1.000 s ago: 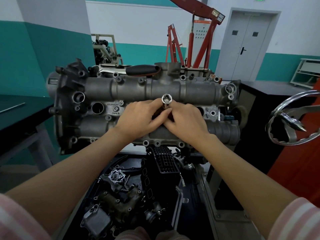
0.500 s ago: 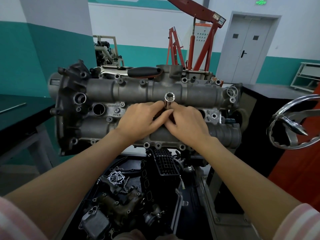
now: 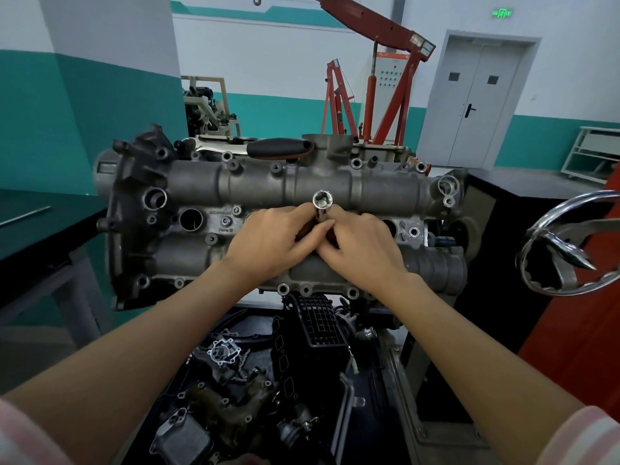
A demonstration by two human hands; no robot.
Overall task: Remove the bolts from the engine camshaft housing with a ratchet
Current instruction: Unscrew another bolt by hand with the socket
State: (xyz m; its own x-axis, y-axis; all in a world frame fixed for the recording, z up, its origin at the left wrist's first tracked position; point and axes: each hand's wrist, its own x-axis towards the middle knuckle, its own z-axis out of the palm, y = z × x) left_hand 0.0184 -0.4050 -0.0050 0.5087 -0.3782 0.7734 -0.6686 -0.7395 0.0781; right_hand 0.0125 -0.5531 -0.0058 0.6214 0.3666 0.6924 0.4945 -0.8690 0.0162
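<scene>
The grey camshaft housing faces me on an engine stand, with several bolts and bolt holes along its edges. A chrome socket stands upright over the housing's middle, its square drive end toward me. My left hand and my right hand meet around its lower part, and fingertips of both pinch it. What lies under the socket is hidden by my fingers. A ratchet with a black handle lies along the housing's top edge, untouched.
A tray of dark engine parts sits below the engine. A chrome hand wheel sticks out at the right. Dark workbenches flank the stand, and a red engine hoist stands behind.
Both hands stay on the socket at the same spot; my fingers have shifted slightly around it. The view has tilted a little.
</scene>
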